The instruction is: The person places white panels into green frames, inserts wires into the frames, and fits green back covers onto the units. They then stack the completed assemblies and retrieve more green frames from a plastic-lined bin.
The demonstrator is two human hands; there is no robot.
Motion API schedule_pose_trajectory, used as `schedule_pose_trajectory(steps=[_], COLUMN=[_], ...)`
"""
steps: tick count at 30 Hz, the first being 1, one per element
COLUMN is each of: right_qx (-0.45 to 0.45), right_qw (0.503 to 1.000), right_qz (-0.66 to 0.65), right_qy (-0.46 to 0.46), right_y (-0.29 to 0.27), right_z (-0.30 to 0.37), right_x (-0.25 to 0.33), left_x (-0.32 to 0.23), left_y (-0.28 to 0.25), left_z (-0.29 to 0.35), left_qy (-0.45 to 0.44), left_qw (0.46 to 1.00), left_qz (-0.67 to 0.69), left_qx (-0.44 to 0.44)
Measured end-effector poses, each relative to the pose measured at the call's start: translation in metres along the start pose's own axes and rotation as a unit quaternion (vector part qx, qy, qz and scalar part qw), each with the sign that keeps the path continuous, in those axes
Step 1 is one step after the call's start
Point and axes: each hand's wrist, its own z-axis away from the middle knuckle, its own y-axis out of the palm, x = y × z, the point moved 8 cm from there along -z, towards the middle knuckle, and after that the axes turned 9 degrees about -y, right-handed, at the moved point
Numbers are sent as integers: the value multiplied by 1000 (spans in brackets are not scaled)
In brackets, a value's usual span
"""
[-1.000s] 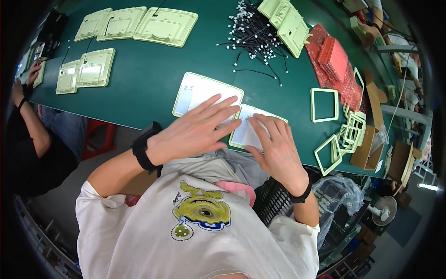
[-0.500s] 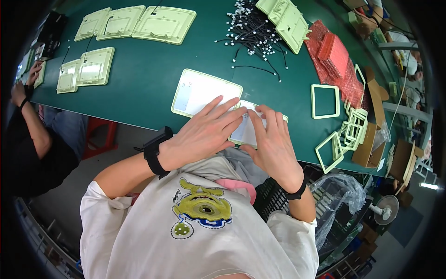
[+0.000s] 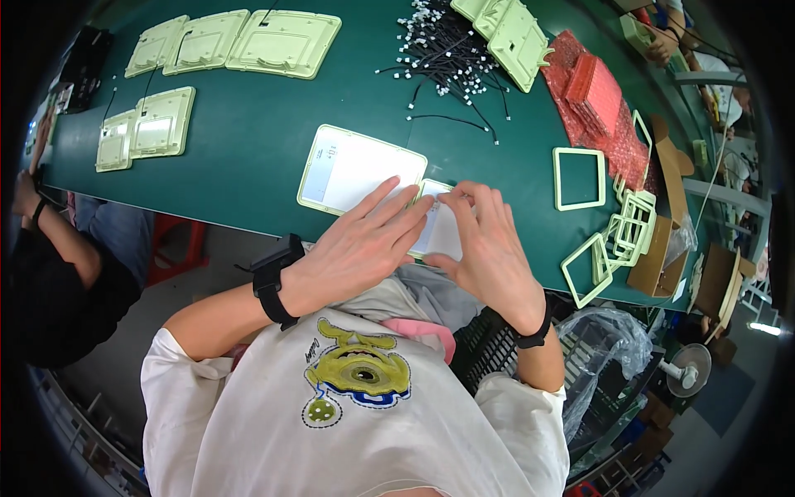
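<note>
Two white display panels in pale green frames lie near the table's front edge. My left hand [image 3: 356, 253] rests with straightened fingers over the lower right corner of the left framed panel [image 3: 364, 170] and the adjoining edge of the right framed panel [image 3: 441, 232]. Bent over the right panel is my right hand [image 3: 497, 261]. Its fingertips touch near the panel's far edge, while its thumb lies apart at the near side. No object shows between those fingers. Much of the right panel is hidden under both hands.
Several pale green housings [image 3: 286, 45] lie at the back left, beside a heap of black cables [image 3: 451, 58]. Red bubble wrap [image 3: 563, 62], loose green frames [image 3: 580, 178] and a cardboard box [image 3: 658, 257] are on the right. A co-worker's arm [image 3: 70, 236] is at the far left.
My right fingers have become more bent and drawn together at the panel's far edge. My left hand has shifted slightly. The co-worker's hand at far left has moved.
</note>
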Motion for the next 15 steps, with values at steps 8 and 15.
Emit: schedule_pose_trajectory(steps=[8, 15], right_qx=[-109, -106], right_qw=[994, 985], right_qz=[11, -46], right_qy=[-8, 130], right_y=[-41, -27], right_z=[27, 62], right_x=[-31, -68], left_x=[0, 0], left_y=[-5, -13], left_z=[-1, -16], left_qy=[12, 9], left_qw=[1000, 998], left_qz=[4, 52], left_qx=[13, 34])
